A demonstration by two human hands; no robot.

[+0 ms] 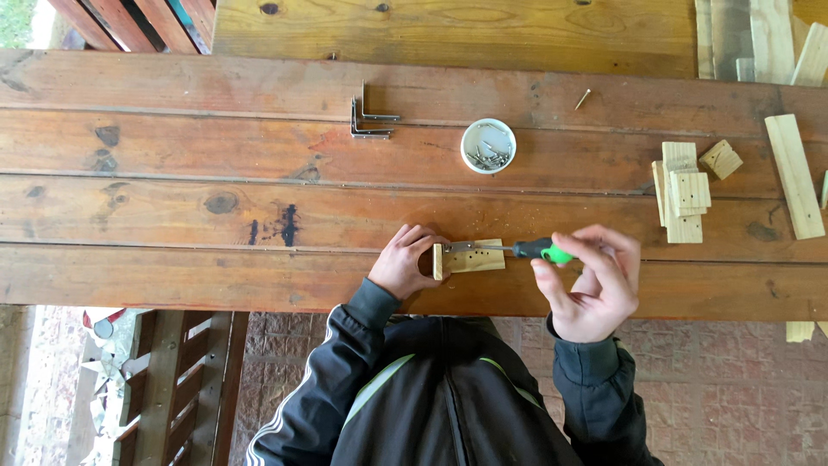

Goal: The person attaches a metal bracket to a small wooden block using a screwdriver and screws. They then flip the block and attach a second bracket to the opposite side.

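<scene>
The small wooden block (470, 257) lies near the front edge of the plank table (172, 216), right in front of you, with a metal bracket (466, 247) laid along its top face. Your left hand (404, 263) is at the block's left end, fingers curled around it and pressing it to the table. Your right hand (595, 280) holds the screwdriver (526, 250) by its black and green handle, fingertips pinched around the green end, and the shaft runs level to the left so that its tip meets the bracket on the block. Both your dark sleeves come up from below the table edge. Farther back on the table, just beyond the block, stands a small round white cup of screws (488, 146), and to its left lie two more metal angle brackets (369, 116), one against the other. A single loose screw (583, 99) rests well behind and to the right of the cup. Off to your right sits a small stack of cut wooden pieces (681, 190), with one long wooden strip (795, 177) beyond it near the table's end.
</scene>
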